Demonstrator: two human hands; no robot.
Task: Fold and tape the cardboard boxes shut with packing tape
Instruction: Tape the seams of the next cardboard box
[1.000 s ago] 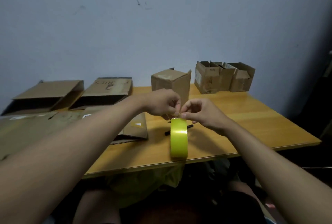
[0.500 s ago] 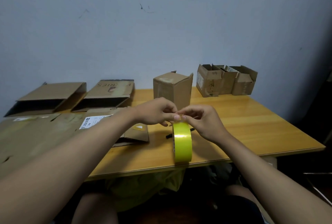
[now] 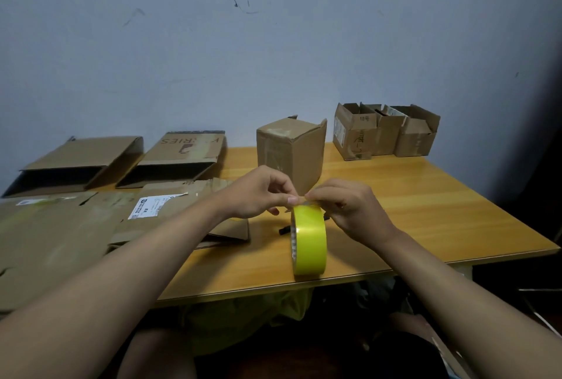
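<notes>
A yellow roll of packing tape [image 3: 308,241] stands on edge near the front of the wooden table [image 3: 425,211]. My left hand [image 3: 258,193] and my right hand [image 3: 349,205] meet at the top of the roll, and both pinch at the tape there with fingertips. A closed upright cardboard box [image 3: 290,153] stands just behind my hands. Three small open boxes [image 3: 386,132] sit in a row at the back right. Two flattened open-ended boxes [image 3: 82,162] [image 3: 179,156] lie at the back left.
Flat cardboard sheets with a white label [image 3: 76,226] cover the table's left part. A dark pen-like object [image 3: 284,230] lies behind the roll, mostly hidden. The wall [image 3: 273,44] rises right behind the table. My legs show below the front edge.
Both hands stay pinched at the top of the roll. The camera has tilted slightly, so the scene sits lower in the frame; the roll itself stays on the table.
</notes>
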